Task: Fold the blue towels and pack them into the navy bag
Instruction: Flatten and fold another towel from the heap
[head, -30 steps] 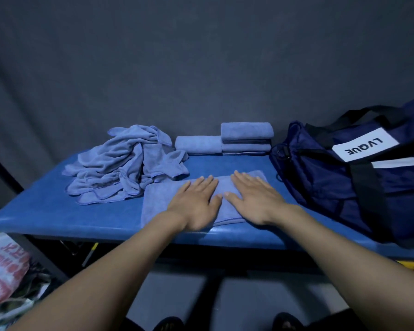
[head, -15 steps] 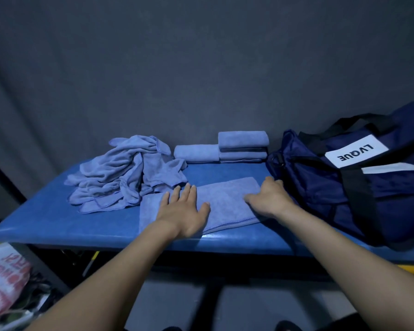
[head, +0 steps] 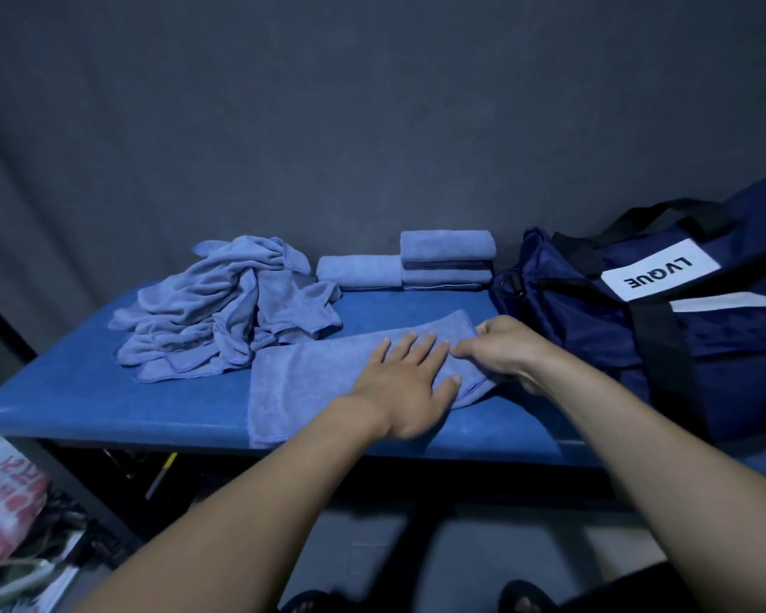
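The half-folded blue terry towel lies flat along the near edge of the blue padded table, stretching from the front lip toward the right rear, where its far end reaches close to the bag. Your left hand rests palm-down on the towel's right half, fingers straight and spread, pressing the cloth to the table. Your right hand sits just beside it at the towel's right end — its fingers are curled around the edge of the cloth, gripping it, and the fabric there is bunched and lifted a little off the table.

Behind the towel to the left is a loose heap of unfolded blue towels, its front edge touching the towel you hold. At the back of the table, against the dark grey curtain, one folded blue towel lies alone, and right next to it stands a short stack of folded blue towels.

The navy fabric duffel bag with black straps sits on the right side of the table — a white label on it reads "LVQUE", upside down to you. Below the table on the left lies a white plastic sack with red print.
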